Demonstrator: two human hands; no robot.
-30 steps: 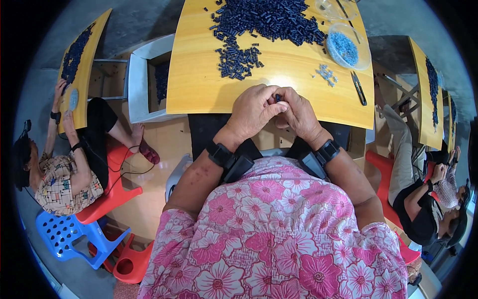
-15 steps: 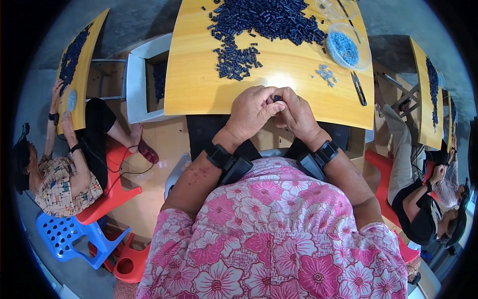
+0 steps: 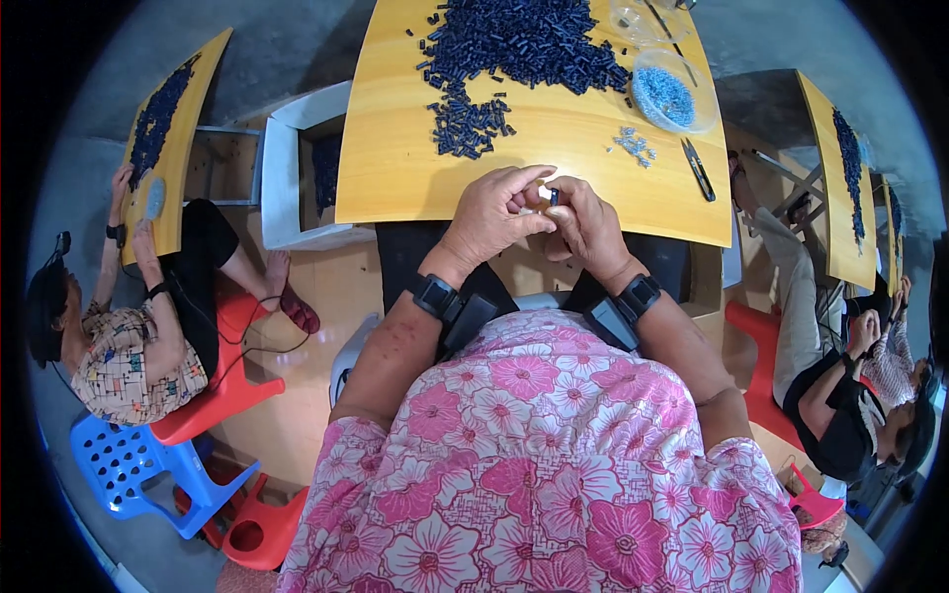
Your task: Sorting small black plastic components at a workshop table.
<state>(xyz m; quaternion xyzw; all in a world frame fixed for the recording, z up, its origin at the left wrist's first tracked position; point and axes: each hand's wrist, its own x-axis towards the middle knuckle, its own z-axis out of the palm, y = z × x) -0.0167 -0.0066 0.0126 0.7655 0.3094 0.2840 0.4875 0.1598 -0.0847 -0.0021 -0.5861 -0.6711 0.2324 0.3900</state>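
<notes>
Just over the table's near edge, my two hands are close together. My right hand (image 3: 587, 223) pinches a small dark blue cylindrical piece (image 3: 554, 198) between thumb and forefinger. Beside it my left hand (image 3: 494, 212) has its thumb and forefinger apart, with the other fingers curled; whether anything tiny lies inside them is hidden. A large pile of dark blue cylindrical pieces (image 3: 519, 44) covers the far part of the table, with a smaller cluster (image 3: 470, 128) nearer. Small clear pieces (image 3: 633, 146) lie loose to the right.
A clear bowl (image 3: 704, 111) of light blue bits stands at the table's (image 3: 395, 178) right, near black thread snips (image 3: 699, 170). A clear lid (image 3: 638, 20) is behind. An open box (image 3: 287, 183) adjoins the left edge. People sit at side tables, left and right.
My left thumb and forefinger have spread away from the right hand's fingertips. The dark blue piece in my right hand now shows more. The view has shifted slightly.
</notes>
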